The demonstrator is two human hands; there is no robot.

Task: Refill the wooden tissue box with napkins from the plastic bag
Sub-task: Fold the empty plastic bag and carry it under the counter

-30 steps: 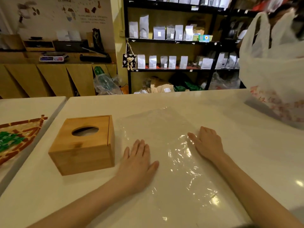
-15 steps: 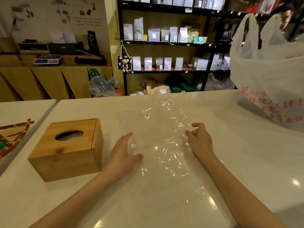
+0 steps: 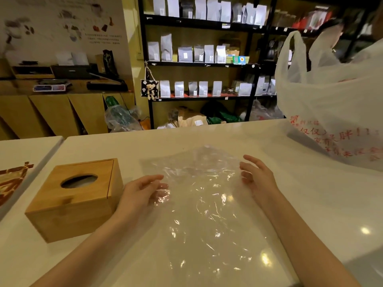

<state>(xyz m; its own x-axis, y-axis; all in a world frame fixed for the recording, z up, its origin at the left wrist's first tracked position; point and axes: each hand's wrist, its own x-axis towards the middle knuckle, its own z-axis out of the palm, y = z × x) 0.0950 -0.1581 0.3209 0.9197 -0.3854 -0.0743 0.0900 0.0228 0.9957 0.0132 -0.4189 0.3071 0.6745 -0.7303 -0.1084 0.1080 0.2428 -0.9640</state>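
Observation:
The wooden tissue box (image 3: 83, 212) stands at the left of the white table, its lid down, with something pale showing through the oval slot. A clear, crinkled plastic bag (image 3: 203, 204) lies flat to the right of the box. My left hand (image 3: 141, 193) pinches the bag's left edge, right beside the box. At the bag's right edge, my right hand (image 3: 257, 179) has its fingers curled onto the film. The bag's far end is raised slightly off the table between my hands. No napkins can be made out inside it.
A large white carrier bag (image 3: 331, 112) with red print stands at the table's right rear. A second table (image 3: 24, 150) with a patterned mat (image 3: 10, 183) adjoins on the left. Black shelves (image 3: 199, 65) of pouches and wooden cabinets stand beyond the far edge.
Both hands went from lying flat on the clear bag to curling onto its side edges, and its far end lifted and crinkled. My head moved, shifting the view.

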